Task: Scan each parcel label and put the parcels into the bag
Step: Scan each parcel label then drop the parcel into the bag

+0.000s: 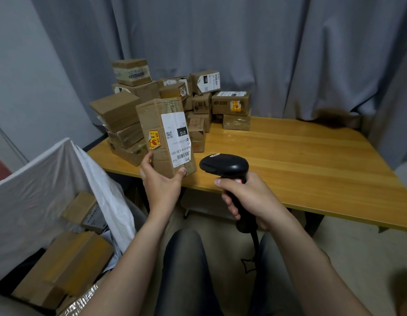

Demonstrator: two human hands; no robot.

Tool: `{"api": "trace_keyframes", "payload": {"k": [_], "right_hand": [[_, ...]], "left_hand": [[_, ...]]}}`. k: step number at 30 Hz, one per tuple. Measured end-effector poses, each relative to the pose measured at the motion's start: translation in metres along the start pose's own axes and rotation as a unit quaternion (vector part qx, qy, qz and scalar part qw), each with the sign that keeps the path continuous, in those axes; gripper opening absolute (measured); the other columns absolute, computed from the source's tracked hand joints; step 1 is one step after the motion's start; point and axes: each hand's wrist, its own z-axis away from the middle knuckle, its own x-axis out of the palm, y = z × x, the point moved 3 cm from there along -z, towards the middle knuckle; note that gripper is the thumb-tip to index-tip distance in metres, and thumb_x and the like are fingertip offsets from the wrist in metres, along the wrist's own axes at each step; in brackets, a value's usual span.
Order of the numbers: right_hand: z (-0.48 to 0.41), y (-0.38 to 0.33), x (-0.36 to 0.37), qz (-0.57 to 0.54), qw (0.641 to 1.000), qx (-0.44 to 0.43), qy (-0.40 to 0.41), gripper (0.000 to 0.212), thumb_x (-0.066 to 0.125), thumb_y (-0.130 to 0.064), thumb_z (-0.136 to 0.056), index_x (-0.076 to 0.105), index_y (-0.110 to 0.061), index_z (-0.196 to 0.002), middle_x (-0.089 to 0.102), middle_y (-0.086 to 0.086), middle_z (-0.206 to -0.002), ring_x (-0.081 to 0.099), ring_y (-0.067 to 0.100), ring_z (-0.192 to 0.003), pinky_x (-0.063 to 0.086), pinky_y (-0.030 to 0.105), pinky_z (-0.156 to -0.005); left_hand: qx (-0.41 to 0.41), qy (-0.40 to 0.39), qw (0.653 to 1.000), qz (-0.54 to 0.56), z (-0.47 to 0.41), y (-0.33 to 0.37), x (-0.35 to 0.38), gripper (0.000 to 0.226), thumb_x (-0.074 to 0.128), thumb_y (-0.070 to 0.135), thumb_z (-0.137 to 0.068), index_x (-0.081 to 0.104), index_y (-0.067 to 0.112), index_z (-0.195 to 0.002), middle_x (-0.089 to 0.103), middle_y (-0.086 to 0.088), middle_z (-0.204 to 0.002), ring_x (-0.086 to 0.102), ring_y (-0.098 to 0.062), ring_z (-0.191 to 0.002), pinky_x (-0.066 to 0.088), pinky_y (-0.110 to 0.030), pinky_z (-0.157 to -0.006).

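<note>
My left hand (pixel 159 179) grips the lower end of a tall cardboard parcel (pixel 157 119), held upright above the table's front left corner. Its white label (pixel 176 137) with a barcode faces me. My right hand (pixel 248 199) grips the handle of a black barcode scanner (pixel 224 166), whose head points left at the parcel's label, a short gap away. A large white bag (pixel 38 179) stands open at the lower left with several cardboard parcels (pixel 68 265) inside.
A wooden table (pixel 300 160) spans the middle and right. A pile of several cardboard parcels (pixel 198 96) is stacked at its far left corner against grey curtains. The scanner's cable (pixel 255 242) hangs down between my knees.
</note>
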Motion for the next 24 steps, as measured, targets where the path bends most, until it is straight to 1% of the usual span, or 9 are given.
{"api": "trace_keyframes", "payload": {"k": [6,19,24], "right_hand": [[0.000,0.001,0.001,-0.008,1.000,0.000,0.004,0.022,0.067,-0.023,-0.101,0.058,-0.010,-0.085,0.051,0.005,-0.059,0.044,0.018,-0.044,0.035,0.029,-0.046],[-0.001,0.003,0.005,-0.019,1.000,-0.008,0.002,0.018,0.067,-0.023,-0.100,0.060,-0.008,-0.091,0.052,0.003,-0.058,0.045,0.018,-0.044,0.035,0.028,-0.046],[-0.009,0.003,0.007,-0.005,1.000,-0.006,0.011,0.024,0.069,-0.025,-0.099,0.061,-0.009,-0.083,0.055,0.004,-0.060,0.047,0.018,-0.045,0.038,0.029,-0.045]], "left_hand": [[0.003,-0.003,1.000,-0.001,0.002,0.001,-0.002,0.090,0.088,0.020,-0.080,0.033,0.025,-0.151,0.033,-0.004,-0.156,0.041,-0.022,-0.142,0.038,-0.027,-0.104],[-0.001,0.002,1.000,-0.008,0.003,0.001,-0.007,0.090,0.088,0.021,-0.080,0.032,0.026,-0.150,0.033,-0.004,-0.156,0.039,-0.022,-0.143,0.037,-0.029,-0.105],[-0.002,0.000,1.000,-0.012,0.001,0.001,-0.013,0.091,0.089,0.021,-0.079,0.034,0.026,-0.150,0.034,-0.003,-0.156,0.039,-0.021,-0.141,0.035,-0.027,-0.105]]}}
